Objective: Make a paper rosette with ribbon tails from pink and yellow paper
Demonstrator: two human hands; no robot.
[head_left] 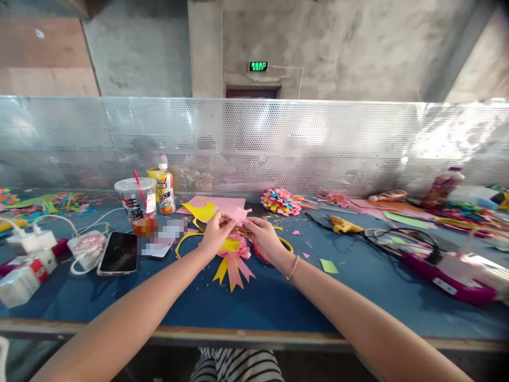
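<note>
Between my two hands is a small piece of pink paper (239, 216), raised a little above the table. My left hand (218, 232) pinches its left side, and the fingertips of my right hand (260, 236) close on its right side. Just below them lies a pink and yellow paper rosette (234, 249) with forked ribbon tails (234, 271) spread toward me. Behind my hands are a sheet of yellow paper (204, 210) and a larger pink sheet (228, 202). Yellow and red rings partly show beside my wrists.
To the left stand a plastic cup (137, 196) with a red straw and a drink bottle (165, 188), near a phone (118, 253). A layered paper flower (280, 201) lies behind. On the right are a yellow-handled tool (345, 224), a green paper square (328, 266) and a purple power strip (447, 278).
</note>
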